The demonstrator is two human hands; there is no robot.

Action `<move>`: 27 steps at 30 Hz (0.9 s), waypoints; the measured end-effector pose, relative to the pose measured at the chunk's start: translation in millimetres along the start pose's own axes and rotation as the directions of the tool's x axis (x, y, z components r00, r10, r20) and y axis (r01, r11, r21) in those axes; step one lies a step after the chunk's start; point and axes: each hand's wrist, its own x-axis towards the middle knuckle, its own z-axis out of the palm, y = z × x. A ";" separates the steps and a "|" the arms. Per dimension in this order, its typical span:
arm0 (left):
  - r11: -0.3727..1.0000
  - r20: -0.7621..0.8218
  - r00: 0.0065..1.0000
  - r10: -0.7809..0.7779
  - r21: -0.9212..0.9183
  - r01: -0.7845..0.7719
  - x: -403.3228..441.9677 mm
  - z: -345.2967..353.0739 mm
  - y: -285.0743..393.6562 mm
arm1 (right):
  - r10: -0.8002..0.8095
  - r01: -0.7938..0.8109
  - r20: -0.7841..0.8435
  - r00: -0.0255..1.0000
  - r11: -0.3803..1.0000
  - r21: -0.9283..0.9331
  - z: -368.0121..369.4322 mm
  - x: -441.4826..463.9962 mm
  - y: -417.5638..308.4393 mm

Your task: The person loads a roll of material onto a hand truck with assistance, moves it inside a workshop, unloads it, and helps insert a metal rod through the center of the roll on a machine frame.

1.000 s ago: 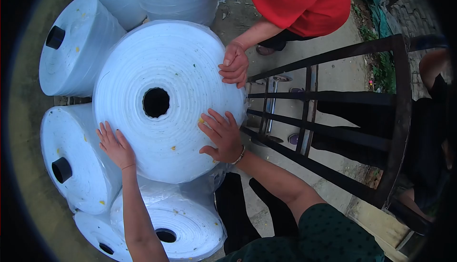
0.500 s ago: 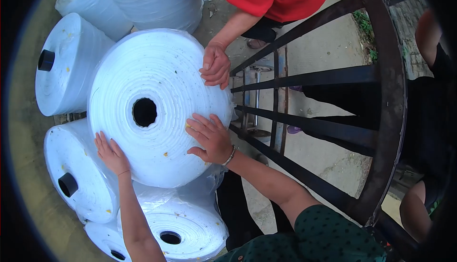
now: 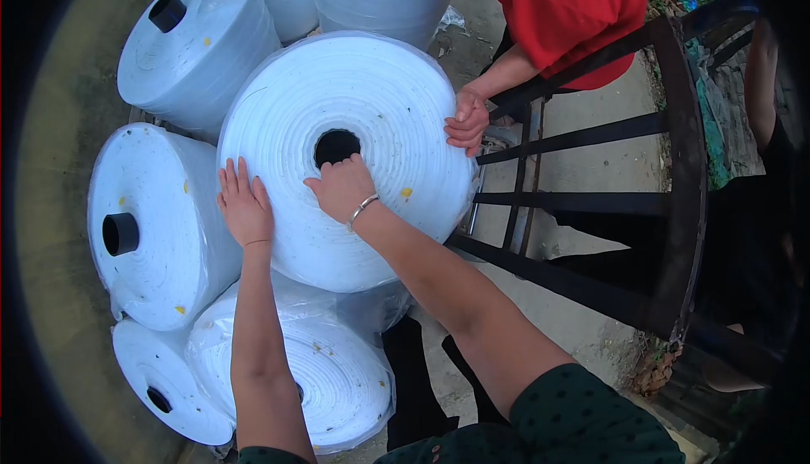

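A large white roll [image 3: 405, 93] of thin wound sheeting, wrapped in clear plastic, faces me with a dark core hole [image 3: 337, 148] in its middle. My left hand [image 3: 245, 209] lies flat against the roll's lower left edge, fingers stretched. At the hole, my right hand [image 3: 344, 189] has its fingers curled over the lower rim, and their tips are hidden inside. It wears a bracelet [image 3: 363, 210] at the wrist. A co-worker's hand [image 3: 468, 122] rests on the right edge of the same roll, below a red sleeve.
Several more wrapped rolls [image 3: 160, 228] stand at left, some with black core tubes [image 3: 121, 234] sticking out. Another roll [image 3: 346, 380] lies below. On the right is a dark metal frame [image 3: 688, 177] with bars, and a person in dark clothes [image 3: 751, 253] beyond it.
My right hand has gone from the roll's lower right face to its core hole, fingers now curled in. The view has shifted, so the rolls sit farther right. My left hand stays on the edge.
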 end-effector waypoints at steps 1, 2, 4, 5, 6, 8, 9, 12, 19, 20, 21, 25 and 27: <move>1.000 0.007 1.000 0.001 0.014 -0.001 -1.8 -0.2 0.9 | -0.003 0.004 -0.022 1.000 0.999 0.048 1.0 -0.9 0.0; 1.000 0.005 1.000 -0.004 0.003 0.004 -2.8 -0.4 2.6 | -0.004 0.008 -0.046 0.999 0.996 0.092 1.4 -2.3 1.9; 1.000 -0.002 1.000 -0.012 0.027 0.012 -5.7 -6.1 2.3 | -0.004 0.010 -0.075 0.997 0.997 0.071 -2.6 -7.8 -2.7; 1.000 -0.006 1.000 -0.014 0.024 0.015 -7.7 -3.7 3.5 | 0.000 0.007 -0.077 0.997 0.997 0.078 -0.8 -8.0 -1.0; 0.999 -0.004 1.000 -0.023 0.033 0.023 -7.7 -3.2 5.4 | 0.003 0.004 -0.077 0.997 0.996 0.085 -2.6 -7.1 0.8; 0.999 -0.018 0.999 -0.033 0.040 0.034 -6.4 1.0 8.3 | 0.001 0.007 -0.085 0.996 0.995 0.099 -2.7 -5.3 4.3; 0.998 -0.029 0.999 -0.034 0.043 0.036 -8.1 2.1 9.5 | 0.005 0.005 -0.081 0.997 0.992 0.124 -0.6 -6.6 5.5; 0.998 -0.032 0.999 -0.043 0.039 0.044 -16.1 -2.2 7.4 | 0.002 0.012 -0.129 0.992 0.994 0.105 -2.9 -13.9 1.0; 0.999 -0.054 0.998 -0.019 0.036 0.021 -23.7 10.0 4.7 | -0.047 0.062 -0.199 0.979 0.995 0.073 5.2 -21.6 9.6; 0.999 -0.057 0.998 -0.014 0.040 0.016 -24.5 11.4 3.4 | -0.061 0.075 -0.213 0.975 0.995 0.062 6.7 -22.2 10.3; 0.999 -0.055 0.998 -0.013 0.037 0.015 -24.2 12.0 3.3 | -0.057 0.074 -0.240 0.969 0.995 0.061 8.6 -22.3 10.9; 0.997 -0.029 0.999 -0.033 0.072 0.035 -29.2 14.6 2.4 | -0.069 0.093 -0.219 0.973 0.991 0.101 11.5 -25.1 13.9; 0.998 -0.020 0.999 -0.026 0.050 0.027 -31.0 9.9 3.0 | -0.083 0.111 -0.237 0.968 0.988 0.107 13.0 -25.1 15.2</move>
